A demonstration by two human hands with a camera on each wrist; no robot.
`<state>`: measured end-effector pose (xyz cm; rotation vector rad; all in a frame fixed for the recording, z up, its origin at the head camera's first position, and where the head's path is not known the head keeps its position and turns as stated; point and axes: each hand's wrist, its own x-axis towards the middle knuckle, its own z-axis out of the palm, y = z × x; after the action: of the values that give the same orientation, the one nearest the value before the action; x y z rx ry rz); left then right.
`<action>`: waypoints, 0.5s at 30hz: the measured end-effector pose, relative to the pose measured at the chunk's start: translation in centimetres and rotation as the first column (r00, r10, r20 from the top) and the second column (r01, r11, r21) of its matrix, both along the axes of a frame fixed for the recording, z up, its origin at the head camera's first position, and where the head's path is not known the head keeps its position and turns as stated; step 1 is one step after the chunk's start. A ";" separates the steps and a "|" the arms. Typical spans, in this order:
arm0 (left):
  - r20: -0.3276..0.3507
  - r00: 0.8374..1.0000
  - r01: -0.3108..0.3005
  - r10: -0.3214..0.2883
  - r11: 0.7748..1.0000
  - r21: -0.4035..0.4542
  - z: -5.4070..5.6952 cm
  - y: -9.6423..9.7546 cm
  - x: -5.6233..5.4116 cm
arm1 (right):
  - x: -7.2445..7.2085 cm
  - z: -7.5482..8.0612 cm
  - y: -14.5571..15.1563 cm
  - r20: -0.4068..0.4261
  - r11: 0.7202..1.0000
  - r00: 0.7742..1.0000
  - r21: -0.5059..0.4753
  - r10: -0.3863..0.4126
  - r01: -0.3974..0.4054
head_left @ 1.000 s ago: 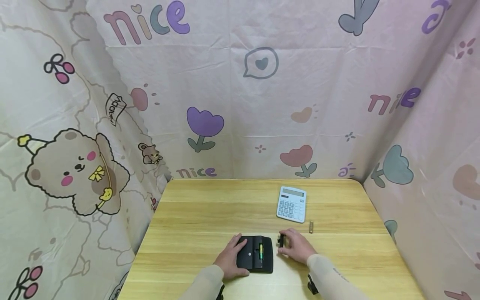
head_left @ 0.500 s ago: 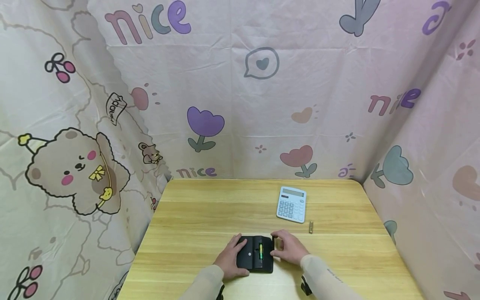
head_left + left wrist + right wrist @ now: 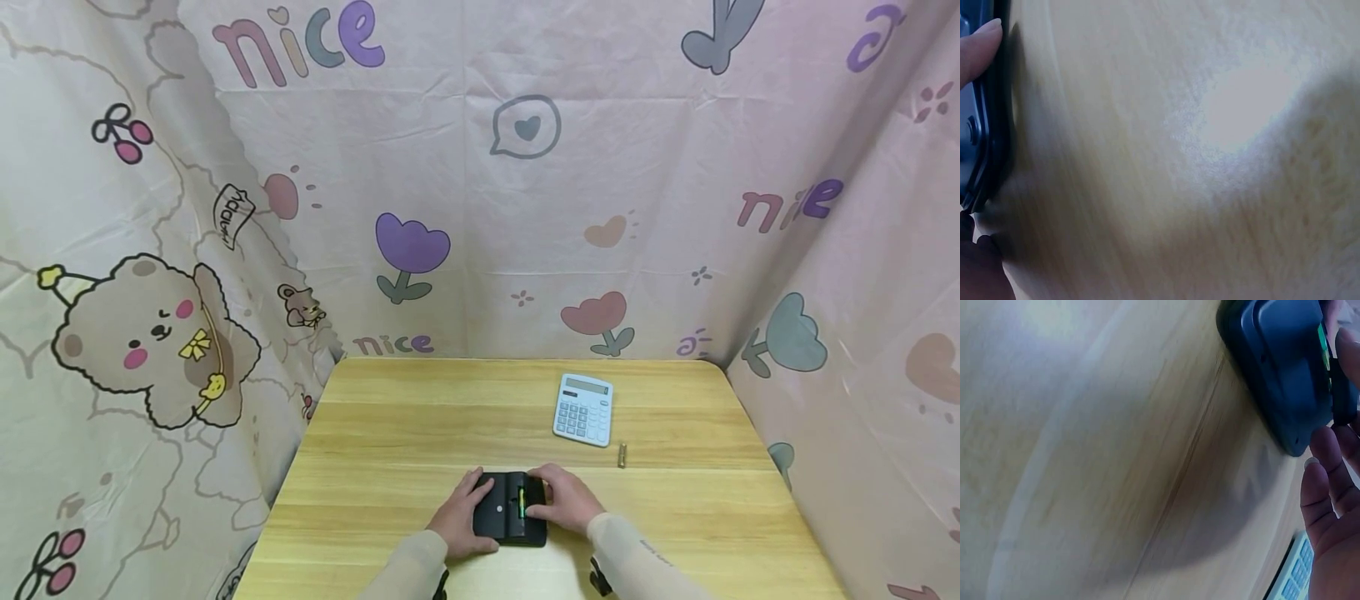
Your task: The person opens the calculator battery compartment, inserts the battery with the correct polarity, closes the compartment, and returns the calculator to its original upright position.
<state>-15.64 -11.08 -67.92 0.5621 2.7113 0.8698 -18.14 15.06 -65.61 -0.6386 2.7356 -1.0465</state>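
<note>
Pale cloth (image 3: pixel 480 208) is hung behind and along both sides of a wooden table (image 3: pixel 420 425), and is printed with purple and pink tulips, hearts, cherries, a bear in a party hat and the word "nice". On the near part of the tabletop a black device (image 3: pixel 510 521) is laid with its battery slot facing up. Its corners are rounded, its middle is crossed by a raised band, and its left part is marked by a small pale dot; in the right wrist view a bluish sheen and small dark holes are seen on its casing. A green and gold battery (image 3: pixel 521 502) is seated lengthwise in the slot. The left side of the device is gripped by the left hand (image 3: pixel 459 518), with the thumb at the near edge and the fingers at the far corner. A small black piece (image 3: pixel 1344 394) is pinched between thumb and fingers of the right hand (image 3: pixel 567 498) over the device's right part; whether the two are touching cannot be told. Farther back, a light blue calculator (image 3: pixel 582 410) is set face up, with a loose gold battery (image 3: pixel 622 455) placed near its lower right corner. The table is grained in yellowish bands, and a bright glare is reflected from it in the left wrist view. Both wrists are covered by cream sleeves (image 3: pixel 637 554).
</note>
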 end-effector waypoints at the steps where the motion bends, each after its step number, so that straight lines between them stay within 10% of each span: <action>1: -0.004 1.000 0.002 -0.002 1.000 -0.003 0.0 0.0 0.0 | 0.0 0.0 -0.1 -0.003 1.000 1.000 0.000 0.005 -0.005; 15: -0.011 1.000 0.005 -0.006 0.999 -0.036 0.1 0.1 -0.1 | 0.3 -0.3 -1.2 -0.066 0.998 0.996 0.014 0.054 -0.054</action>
<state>-15.71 -11.02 -67.83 0.5681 2.7282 0.8172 -17.87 13.86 -65.89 -0.7539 2.7615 -1.0135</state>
